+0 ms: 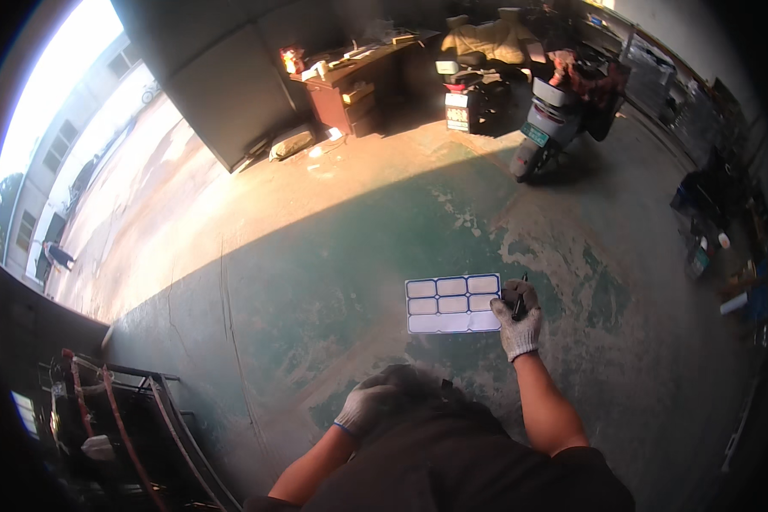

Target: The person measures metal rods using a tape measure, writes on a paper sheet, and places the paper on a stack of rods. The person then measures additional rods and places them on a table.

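Note:
My right hand (519, 322), in a dirty white knitted glove with a dark palm, is closed on the right edge of a sheet of blank labels (452, 305). The labels are white with blue borders, in rows; the bottom row looks bare. A slim black pen-like thing (519, 305) is also in that hand, its tip pointing up. My left hand (371, 404), gloved too, lies close to the front of my dark clothing. Its fingers merge with the dark cloth, so whether they grip anything is hidden.
Under the sheet spreads a worn green floor (333, 264). A scooter (550, 119) and another two-wheeler (474, 90) stand at the back, beside a cluttered desk (346, 94). A metal frame (136, 418) is at lower left; shelving and clutter line the right. A person (58, 256) is outside.

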A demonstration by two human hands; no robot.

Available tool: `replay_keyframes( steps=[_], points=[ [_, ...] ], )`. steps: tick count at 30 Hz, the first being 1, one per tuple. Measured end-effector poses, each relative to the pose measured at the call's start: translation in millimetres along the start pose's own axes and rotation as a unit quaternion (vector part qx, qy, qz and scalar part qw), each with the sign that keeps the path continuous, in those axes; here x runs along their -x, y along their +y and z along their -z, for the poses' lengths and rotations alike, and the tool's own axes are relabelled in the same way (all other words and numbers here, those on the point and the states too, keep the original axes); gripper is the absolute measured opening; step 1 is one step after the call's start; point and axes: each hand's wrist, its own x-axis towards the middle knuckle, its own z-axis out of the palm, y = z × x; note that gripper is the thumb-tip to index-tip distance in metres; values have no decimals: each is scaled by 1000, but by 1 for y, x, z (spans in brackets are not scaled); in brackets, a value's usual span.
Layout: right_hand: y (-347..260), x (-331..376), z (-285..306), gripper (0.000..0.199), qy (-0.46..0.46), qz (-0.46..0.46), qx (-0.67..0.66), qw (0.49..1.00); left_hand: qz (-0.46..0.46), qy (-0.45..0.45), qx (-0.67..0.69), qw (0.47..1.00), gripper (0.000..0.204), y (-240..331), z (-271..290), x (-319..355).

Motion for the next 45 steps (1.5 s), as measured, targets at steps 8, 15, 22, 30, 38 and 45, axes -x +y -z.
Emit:
replay_keyframes(
  steps=[8,15,22,30,38,45],
  points=[
    [126,-337,-88,37,-45,64,-19,997,-34,23,36,998,23,152,-43,-311],
    [147,-544,-184,40,-22,41,2,999,-124,42,-189,973,23,399,-105,-481],
    [229,-779,-340,37,-86,32,-52,994,-207,144,-201,947,21,594,-96,-658],
    [276,-1048,-532,37,-197,63,79,975,-253,201,-220,920,21,767,-118,-841],
    [359,-1299,-753,38,-275,85,80,954,-388,285,-372,794,17,966,-65,-1040],
    [386,-1481,-901,18,-504,42,174,845,-390,284,-415,771,16,1113,-42,-1174]
  ],
)
